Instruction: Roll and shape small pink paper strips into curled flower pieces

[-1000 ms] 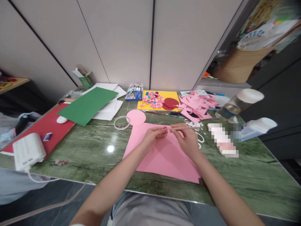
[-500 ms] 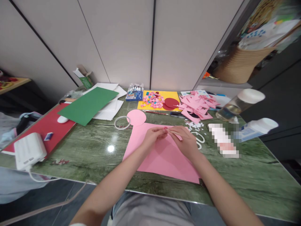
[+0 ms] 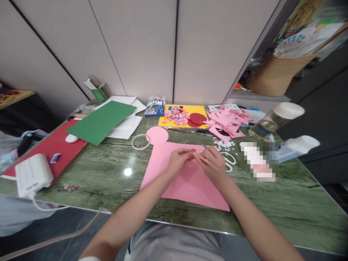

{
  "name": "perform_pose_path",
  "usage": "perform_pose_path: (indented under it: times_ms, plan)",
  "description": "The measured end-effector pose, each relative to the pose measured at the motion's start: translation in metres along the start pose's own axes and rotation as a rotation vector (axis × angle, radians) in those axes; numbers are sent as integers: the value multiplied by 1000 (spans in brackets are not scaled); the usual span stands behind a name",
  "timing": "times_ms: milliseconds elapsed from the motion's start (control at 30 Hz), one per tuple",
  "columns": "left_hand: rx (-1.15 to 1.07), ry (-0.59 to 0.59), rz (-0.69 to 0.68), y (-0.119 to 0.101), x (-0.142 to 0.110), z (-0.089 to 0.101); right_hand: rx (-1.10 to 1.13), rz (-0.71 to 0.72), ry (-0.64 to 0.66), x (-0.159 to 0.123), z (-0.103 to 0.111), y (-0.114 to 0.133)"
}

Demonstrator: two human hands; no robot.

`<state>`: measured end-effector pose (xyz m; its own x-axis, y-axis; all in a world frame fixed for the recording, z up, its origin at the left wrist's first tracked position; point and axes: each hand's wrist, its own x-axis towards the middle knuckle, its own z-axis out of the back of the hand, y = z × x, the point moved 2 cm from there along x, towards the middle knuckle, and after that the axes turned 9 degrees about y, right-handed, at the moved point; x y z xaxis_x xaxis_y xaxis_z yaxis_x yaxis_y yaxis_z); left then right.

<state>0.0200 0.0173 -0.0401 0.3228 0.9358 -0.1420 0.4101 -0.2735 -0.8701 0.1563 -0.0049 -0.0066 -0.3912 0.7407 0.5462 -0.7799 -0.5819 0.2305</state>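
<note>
Both my hands hover over a large pink paper sheet [image 3: 187, 185] on the green marble table [image 3: 108, 170]. My left hand [image 3: 178, 159] is closed in a pinch on a small pink piece I cannot make out. My right hand [image 3: 213, 161] grips a thin wooden stick [image 3: 202, 157], its tip meeting my left fingertips. A pink paper circle [image 3: 157, 135] lies just beyond the sheet, beside a tape ring [image 3: 140, 141].
Farther back sit a yellow sheet with small pink pieces [image 3: 178, 115], a dark red circle [image 3: 198, 118], pink paper scraps [image 3: 227, 121], a marker box [image 3: 154, 108], green paper [image 3: 102, 121] and white sheets. A bottle [image 3: 274, 121] stands right; a white charger [image 3: 32, 174] lies left.
The stick in my right hand has turned from lying level and pointing right to slanting down toward my left fingertips. Both hands stayed over the pink sheet.
</note>
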Motion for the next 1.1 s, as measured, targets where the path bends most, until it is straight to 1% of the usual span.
perform_pose_path:
  times_ms: [200,400,567,733,967,1100]
  plan:
    - [67,-29,2,0,1,0,-46,15,-17,-1,-1,-1]
    - [124,-77,-33,-4,4,2,19,-44,-10,0,-3,4]
    - [139,-119,-60,-8,8,8,-33,44,23,1,-4,11]
    - [134,-148,-100,-9,11,13,-26,154,15,0,-8,8]
    - [110,-142,-136,-5,12,14,-28,149,0,1,-2,11]
    - [116,-136,-155,-4,11,14,-20,141,14,1,-1,12]
